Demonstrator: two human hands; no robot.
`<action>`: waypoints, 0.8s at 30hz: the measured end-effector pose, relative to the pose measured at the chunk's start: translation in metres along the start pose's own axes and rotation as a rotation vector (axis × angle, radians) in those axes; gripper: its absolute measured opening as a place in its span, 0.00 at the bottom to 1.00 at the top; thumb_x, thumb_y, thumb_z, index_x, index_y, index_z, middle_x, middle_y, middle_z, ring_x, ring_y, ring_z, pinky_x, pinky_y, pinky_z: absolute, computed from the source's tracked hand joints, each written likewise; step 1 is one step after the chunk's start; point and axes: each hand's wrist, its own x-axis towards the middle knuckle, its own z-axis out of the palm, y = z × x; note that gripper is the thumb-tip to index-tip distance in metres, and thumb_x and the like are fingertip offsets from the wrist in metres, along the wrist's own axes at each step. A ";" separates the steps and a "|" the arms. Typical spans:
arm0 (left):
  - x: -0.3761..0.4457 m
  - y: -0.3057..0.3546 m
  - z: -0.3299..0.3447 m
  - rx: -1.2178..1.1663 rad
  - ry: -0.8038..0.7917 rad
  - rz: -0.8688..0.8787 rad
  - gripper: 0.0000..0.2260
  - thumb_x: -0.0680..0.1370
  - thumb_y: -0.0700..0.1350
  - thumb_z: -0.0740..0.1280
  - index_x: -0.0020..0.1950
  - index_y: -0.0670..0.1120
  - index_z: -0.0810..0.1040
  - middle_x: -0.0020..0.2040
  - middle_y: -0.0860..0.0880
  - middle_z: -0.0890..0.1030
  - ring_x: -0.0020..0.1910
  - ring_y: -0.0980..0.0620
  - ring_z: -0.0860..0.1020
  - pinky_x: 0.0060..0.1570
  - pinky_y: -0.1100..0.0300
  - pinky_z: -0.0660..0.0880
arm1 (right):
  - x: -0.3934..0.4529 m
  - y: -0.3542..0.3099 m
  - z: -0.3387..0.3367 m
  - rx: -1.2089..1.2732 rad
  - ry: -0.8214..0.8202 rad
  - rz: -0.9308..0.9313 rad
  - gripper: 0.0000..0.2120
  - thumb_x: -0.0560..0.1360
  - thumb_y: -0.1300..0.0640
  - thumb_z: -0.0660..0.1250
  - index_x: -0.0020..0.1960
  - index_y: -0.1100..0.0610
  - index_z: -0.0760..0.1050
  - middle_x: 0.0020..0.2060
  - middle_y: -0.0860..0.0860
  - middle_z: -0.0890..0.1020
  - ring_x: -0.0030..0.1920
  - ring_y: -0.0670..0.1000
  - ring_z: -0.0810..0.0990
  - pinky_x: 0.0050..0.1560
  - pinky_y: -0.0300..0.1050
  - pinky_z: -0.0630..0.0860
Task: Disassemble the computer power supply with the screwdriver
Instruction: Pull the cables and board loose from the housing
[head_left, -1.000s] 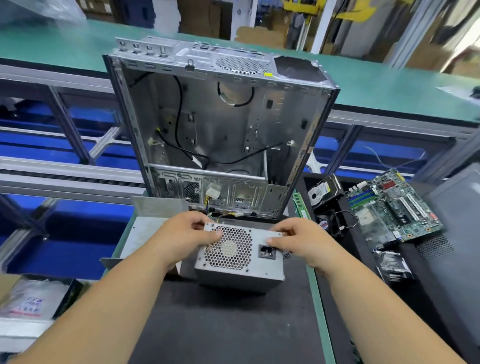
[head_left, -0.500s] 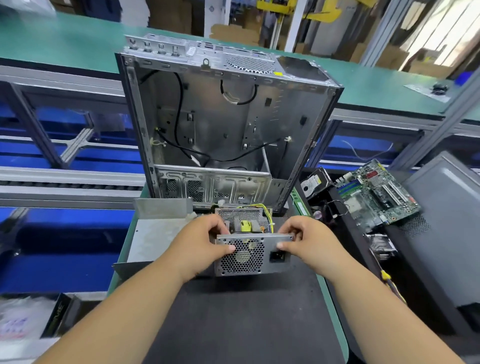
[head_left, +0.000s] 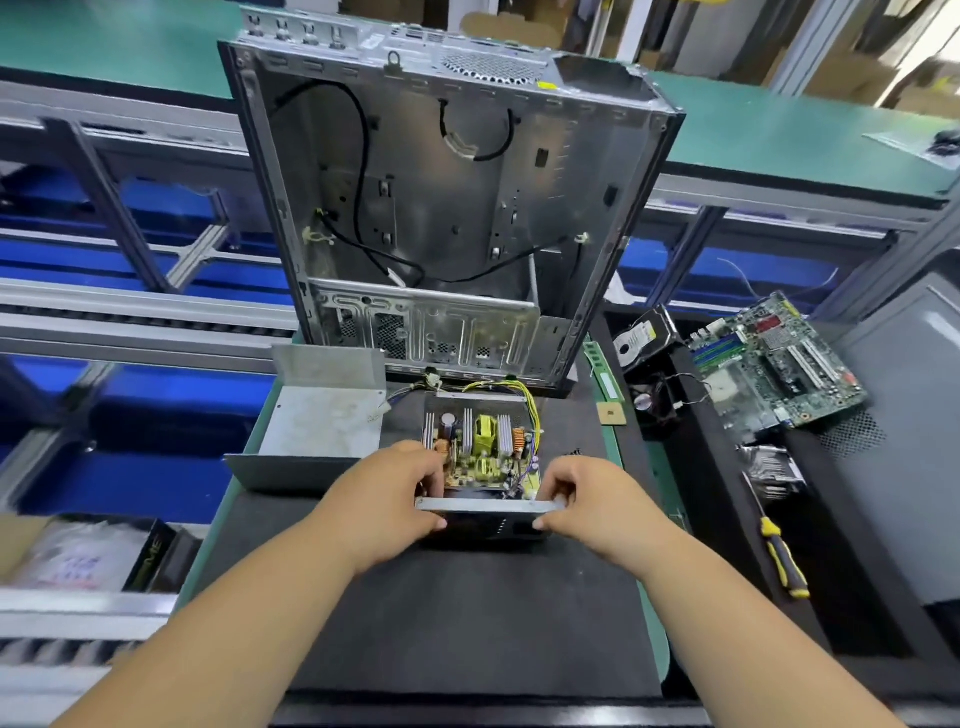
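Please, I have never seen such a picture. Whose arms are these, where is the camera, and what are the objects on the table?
The camera sits on a person's head and looks down at their own bare hands. The left hand and right hand grip an opened power supply by its near corners; its cover is off and the electronics show. It rests on a black mat. Behind it stands an empty computer case. A bent metal cover lies at the left. At the right lie a motherboard and a yellow-handled screwdriver, which nobody holds.

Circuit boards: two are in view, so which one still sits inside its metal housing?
The board between the hands, with the yellow transformer; it sits in the power supply box. The green motherboard lies bare at the right.
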 end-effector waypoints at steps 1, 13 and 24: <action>-0.002 0.001 0.001 -0.004 0.007 -0.006 0.15 0.68 0.51 0.78 0.37 0.57 0.71 0.45 0.60 0.73 0.45 0.61 0.73 0.45 0.62 0.73 | -0.001 0.001 0.000 0.002 0.003 -0.007 0.13 0.65 0.55 0.79 0.36 0.46 0.74 0.33 0.44 0.76 0.31 0.42 0.71 0.32 0.35 0.68; -0.012 -0.008 0.005 -0.402 0.220 -0.129 0.07 0.75 0.46 0.72 0.48 0.58 0.79 0.47 0.58 0.80 0.48 0.61 0.78 0.47 0.65 0.71 | 0.004 -0.012 -0.008 0.097 0.059 -0.131 0.05 0.75 0.53 0.71 0.44 0.44 0.79 0.43 0.43 0.76 0.40 0.42 0.74 0.43 0.38 0.72; -0.003 -0.016 0.003 -0.435 0.190 -0.195 0.07 0.74 0.44 0.72 0.43 0.58 0.80 0.41 0.59 0.81 0.38 0.57 0.77 0.45 0.63 0.76 | 0.031 -0.049 0.005 -0.189 -0.041 -0.151 0.05 0.77 0.54 0.69 0.48 0.47 0.84 0.40 0.40 0.77 0.48 0.47 0.77 0.47 0.42 0.73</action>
